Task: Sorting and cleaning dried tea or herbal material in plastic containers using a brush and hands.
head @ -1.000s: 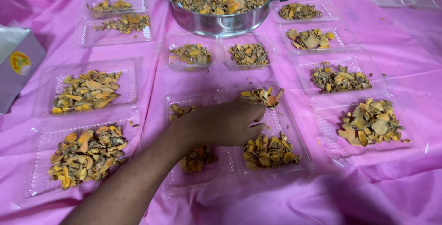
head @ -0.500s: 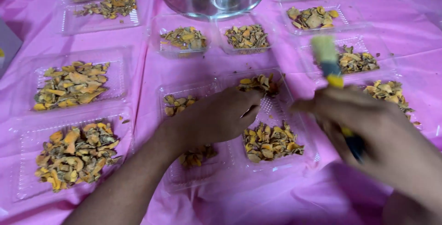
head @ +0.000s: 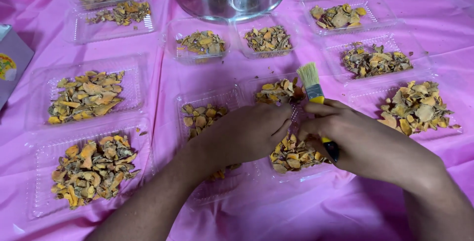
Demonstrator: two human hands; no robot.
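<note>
Right hand is gripping a small paintbrush around its yellow handle, bristles pointing to 12 o'clock. Left hand is lying palm-down, fingers curled, pressing on the clear hinged clamshell tray at the centre of the pink-covered desk; can't tell if it's pinching anything. Dried orange-brown slices are sitting in that tray: judging light, brittle, crumbly. Tray is looking thin and flexy, so best held at the rim. Steel pot is sitting at 12.
</note>
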